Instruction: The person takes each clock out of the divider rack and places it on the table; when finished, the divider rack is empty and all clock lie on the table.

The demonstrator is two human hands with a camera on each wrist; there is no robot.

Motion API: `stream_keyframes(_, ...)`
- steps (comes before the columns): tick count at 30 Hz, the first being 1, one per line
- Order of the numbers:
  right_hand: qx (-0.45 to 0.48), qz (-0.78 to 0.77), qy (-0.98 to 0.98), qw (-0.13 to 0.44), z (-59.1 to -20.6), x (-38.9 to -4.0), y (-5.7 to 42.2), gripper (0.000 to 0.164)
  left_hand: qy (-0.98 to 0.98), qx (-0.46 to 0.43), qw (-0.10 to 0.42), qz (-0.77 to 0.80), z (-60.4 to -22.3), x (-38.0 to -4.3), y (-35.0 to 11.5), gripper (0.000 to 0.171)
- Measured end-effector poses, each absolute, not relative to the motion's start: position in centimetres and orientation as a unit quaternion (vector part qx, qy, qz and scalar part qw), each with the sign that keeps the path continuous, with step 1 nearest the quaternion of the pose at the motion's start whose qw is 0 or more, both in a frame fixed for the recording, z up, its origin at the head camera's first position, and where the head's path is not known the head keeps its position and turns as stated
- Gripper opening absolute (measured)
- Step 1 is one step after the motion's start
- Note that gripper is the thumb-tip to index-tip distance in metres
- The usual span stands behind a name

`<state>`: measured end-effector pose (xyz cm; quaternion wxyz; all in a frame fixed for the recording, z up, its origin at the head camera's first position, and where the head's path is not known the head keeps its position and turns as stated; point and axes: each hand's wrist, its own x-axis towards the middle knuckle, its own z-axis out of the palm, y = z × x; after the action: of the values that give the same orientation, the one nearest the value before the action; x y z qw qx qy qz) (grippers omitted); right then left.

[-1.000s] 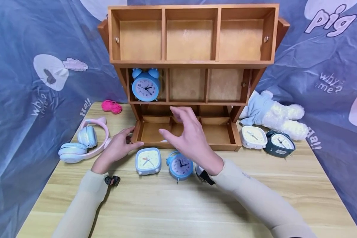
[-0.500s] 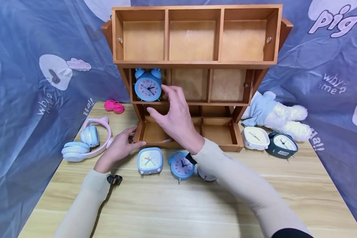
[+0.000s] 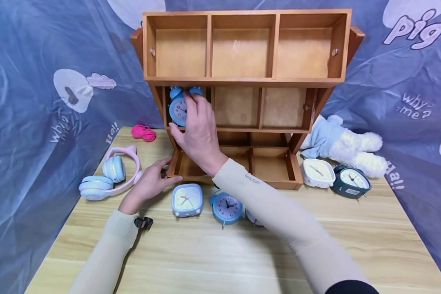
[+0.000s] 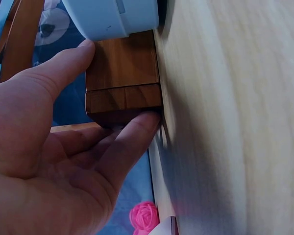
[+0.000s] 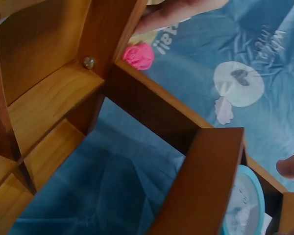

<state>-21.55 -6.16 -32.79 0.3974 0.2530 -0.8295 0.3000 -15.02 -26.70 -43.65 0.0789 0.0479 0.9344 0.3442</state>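
The wooden shelf unit (image 3: 247, 80) stands on the table with three rows of compartments. My left hand (image 3: 149, 182) grips its lower left corner; in the left wrist view the thumb lies on one side of the wooden end (image 4: 125, 63) and the fingers on the other. A blue twin-bell alarm clock (image 3: 177, 109) stands upright in the middle row's left compartment. In front of it is my right hand (image 3: 201, 132), fingers spread over its right side and thumb near the compartment's lower edge. In the right wrist view a fingertip (image 5: 291, 166) is apart from the clock's rim (image 5: 257, 191).
Before the shelf stand a square blue clock (image 3: 187, 199), a blue bell alarm clock (image 3: 227, 207) and one partly behind the right sleeve. Headphones (image 3: 112, 173) and pink yarn (image 3: 143, 132) lie left. White (image 3: 318, 172) and dark green (image 3: 350, 181) clocks and a plush toy (image 3: 343, 145) are right.
My right hand has moved left and up from before the lower row to the blue clock in the middle row. The left hand has stayed at the shelf's corner.
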Motion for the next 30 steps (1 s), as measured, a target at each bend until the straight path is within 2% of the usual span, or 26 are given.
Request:
stream_keyframes(6,0.208,0.263,-0.843,0.42,-33.4,-22.3,-7.3,0.08,0.935,0.053,0.079,0.341,-43.8,-15.2,-26.6,0.095)
stream_keyframes(22,0.153,0.198,-0.854,0.456,-34.7,-23.5,-8.7,0.093,0.935,0.047,0.079,0.342,-43.8,-14.9,-27.1,0.096)
stream_keyframes(30,0.142,0.201,-0.855,0.457,-34.7,-23.7,-8.6,0.086,0.933,0.047,0.087,0.345,-43.8,-15.1,-26.9,0.095)
